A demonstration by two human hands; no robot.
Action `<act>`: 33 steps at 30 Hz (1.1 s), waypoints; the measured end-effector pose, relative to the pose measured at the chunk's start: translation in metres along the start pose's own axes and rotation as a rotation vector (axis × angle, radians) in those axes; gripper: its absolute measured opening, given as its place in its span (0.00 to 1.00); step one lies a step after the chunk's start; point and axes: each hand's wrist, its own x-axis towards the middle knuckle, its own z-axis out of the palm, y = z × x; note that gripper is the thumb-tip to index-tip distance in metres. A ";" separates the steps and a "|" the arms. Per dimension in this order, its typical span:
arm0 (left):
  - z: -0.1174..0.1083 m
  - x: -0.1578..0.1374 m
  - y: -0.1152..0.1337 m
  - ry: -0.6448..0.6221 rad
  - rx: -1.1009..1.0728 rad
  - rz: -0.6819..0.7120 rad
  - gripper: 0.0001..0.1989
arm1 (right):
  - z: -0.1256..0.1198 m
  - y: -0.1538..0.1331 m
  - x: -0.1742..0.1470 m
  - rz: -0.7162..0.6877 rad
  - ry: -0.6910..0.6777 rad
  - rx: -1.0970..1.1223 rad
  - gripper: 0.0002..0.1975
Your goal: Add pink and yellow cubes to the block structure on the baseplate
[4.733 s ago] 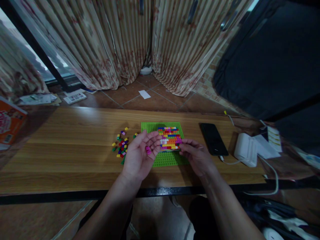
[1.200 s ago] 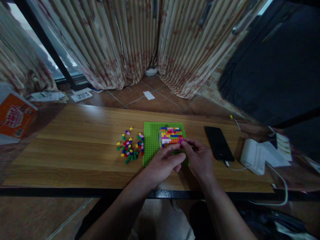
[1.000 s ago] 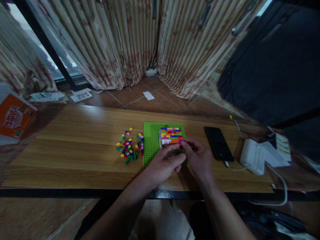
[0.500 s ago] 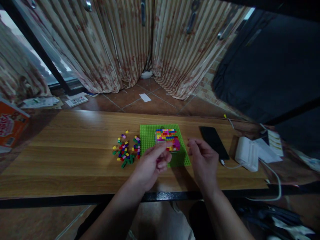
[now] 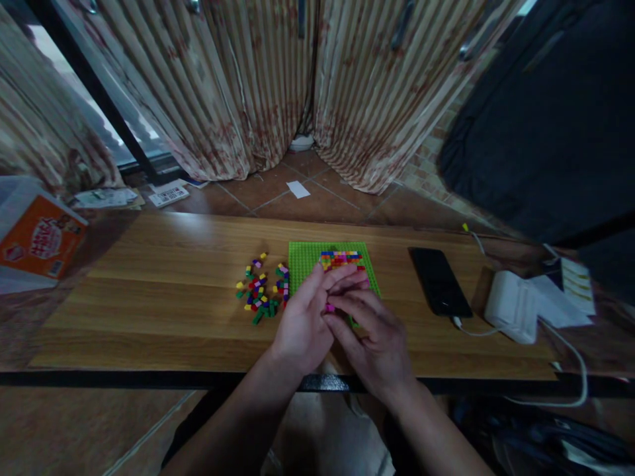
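My left hand (image 5: 306, 322) is turned palm up, its fingers stretched out over the front of the green baseplate (image 5: 303, 254). Against that palm, the thumb and fingers of my right hand (image 5: 380, 337) close on a small magenta brick (image 5: 330, 308). Beyond the hands, a block of multicoloured toy bricks (image 5: 341, 258) stands on the baseplate; my fingers hide its front part. Loose small bricks (image 5: 258, 291) in green, yellow, red, purple and pink are scattered left of the baseplate.
A black phone (image 5: 439, 281) with a white cable lies to the right on the wooden table (image 5: 173, 284). Farther right are a white box-like device (image 5: 513, 307) and papers (image 5: 560, 301). A plastic tub with an orange label (image 5: 44, 238) stands at the far left.
My right hand has moved left and met my left hand, which has opened palm up. The magenta brick now shows between them. The whole view has shifted slightly to the left.
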 end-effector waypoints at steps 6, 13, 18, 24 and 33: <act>0.000 -0.001 -0.003 -0.048 0.085 0.063 0.24 | -0.005 0.003 -0.002 0.116 0.012 0.068 0.03; -0.020 0.009 0.014 0.321 0.306 0.353 0.12 | -0.031 0.041 -0.005 0.559 0.267 0.205 0.08; -0.025 0.014 0.012 0.515 0.464 0.384 0.12 | -0.029 0.050 -0.005 0.593 0.223 0.189 0.09; -0.022 0.016 0.000 0.518 0.624 0.285 0.11 | -0.021 0.055 -0.003 0.468 0.166 0.027 0.08; -0.032 0.022 -0.005 0.440 0.833 0.337 0.11 | -0.020 0.052 -0.003 0.407 0.145 -0.045 0.10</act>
